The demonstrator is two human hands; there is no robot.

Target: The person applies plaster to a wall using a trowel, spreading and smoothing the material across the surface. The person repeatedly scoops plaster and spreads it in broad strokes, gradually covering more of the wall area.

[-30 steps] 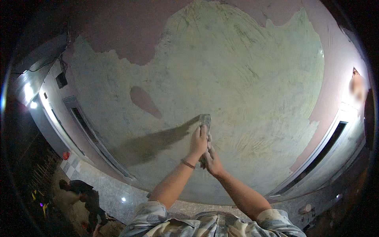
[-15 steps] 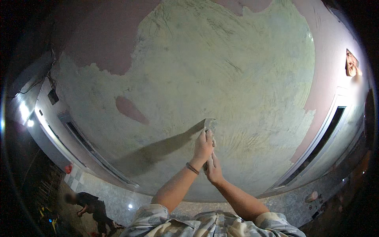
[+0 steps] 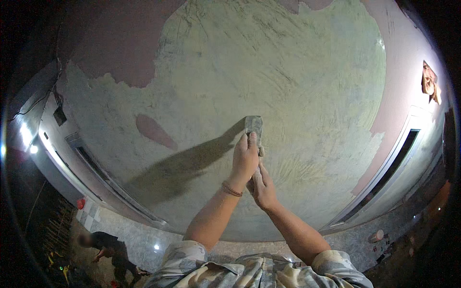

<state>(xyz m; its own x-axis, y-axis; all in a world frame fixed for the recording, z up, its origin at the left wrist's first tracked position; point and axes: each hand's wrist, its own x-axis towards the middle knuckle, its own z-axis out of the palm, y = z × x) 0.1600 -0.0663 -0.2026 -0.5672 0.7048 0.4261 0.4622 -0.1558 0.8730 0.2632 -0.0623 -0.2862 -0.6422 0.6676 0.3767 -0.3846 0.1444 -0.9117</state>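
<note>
A flat-bladed scraper point(image 3: 254, 124), grey and dusty, meets the wall point(image 3: 288, 91) in front of me. My left hand point(image 3: 246, 152), with a beaded bracelet at its wrist, is closed round the tool just behind the blade. Lower down, my right hand point(image 3: 263, 188) is wrapped round the same scraper's handle; most of that handle is hidden by my fingers. Around the blade the wall is pale greenish and streaked. A dull pink patch point(image 3: 155, 131) shows to the left, and a larger pink area point(image 3: 115, 43) spreads across the upper left.
Door or window frames stand at the left point(image 3: 110, 182) and right point(image 3: 384, 177). At lower left a person point(image 3: 111, 254) in dark clothes bends over, near a red object point(image 3: 80, 203). A round container point(image 3: 377, 235) sits on the floor at lower right.
Both my hands and the scraper have moved up the wall. More of the blade's flat face shows now. The shadow beside them has shifted upward too.
</note>
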